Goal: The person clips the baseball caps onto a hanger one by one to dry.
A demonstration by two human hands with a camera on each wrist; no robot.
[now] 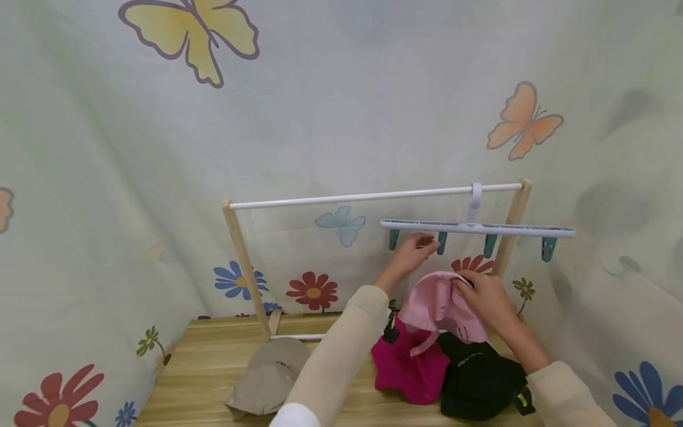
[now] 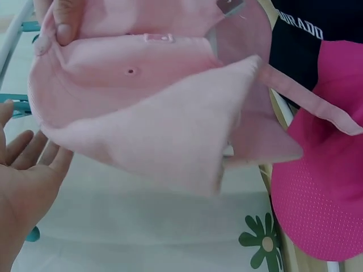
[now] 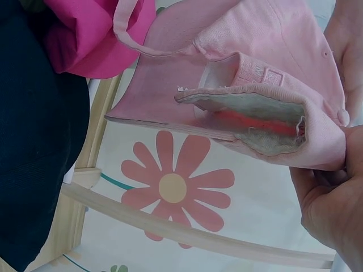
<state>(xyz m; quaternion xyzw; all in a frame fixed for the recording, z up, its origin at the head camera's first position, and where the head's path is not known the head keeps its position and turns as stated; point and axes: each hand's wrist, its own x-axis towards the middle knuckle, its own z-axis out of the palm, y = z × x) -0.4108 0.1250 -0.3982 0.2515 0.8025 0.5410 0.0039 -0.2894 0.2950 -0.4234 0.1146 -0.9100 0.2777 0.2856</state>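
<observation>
A pink cap (image 1: 443,302) hangs crown-up from my right hand (image 1: 485,296), whose thumb and fingers pinch its crown. In the right wrist view, the pink cap (image 3: 261,113) shows its folded sweatband and loose strap. My left hand (image 1: 411,255) is raised beside a teal clip (image 1: 441,243) under the white hanger (image 1: 480,228). The left wrist view has the left hand (image 2: 28,187) with fingers spread loosely, close to a teal clip (image 2: 21,105); whether they touch is unclear. Below the pink cap lie a magenta cap (image 1: 411,367) and a black cap (image 1: 480,379).
The hanger hooks over the white rod (image 1: 347,198) of a wooden-sided rack (image 1: 242,267). More teal clips (image 1: 548,249) dangle from it. A beige cap (image 1: 272,373) lies on the wooden table (image 1: 187,367) at left. A printed curtain (image 1: 341,118) stands behind.
</observation>
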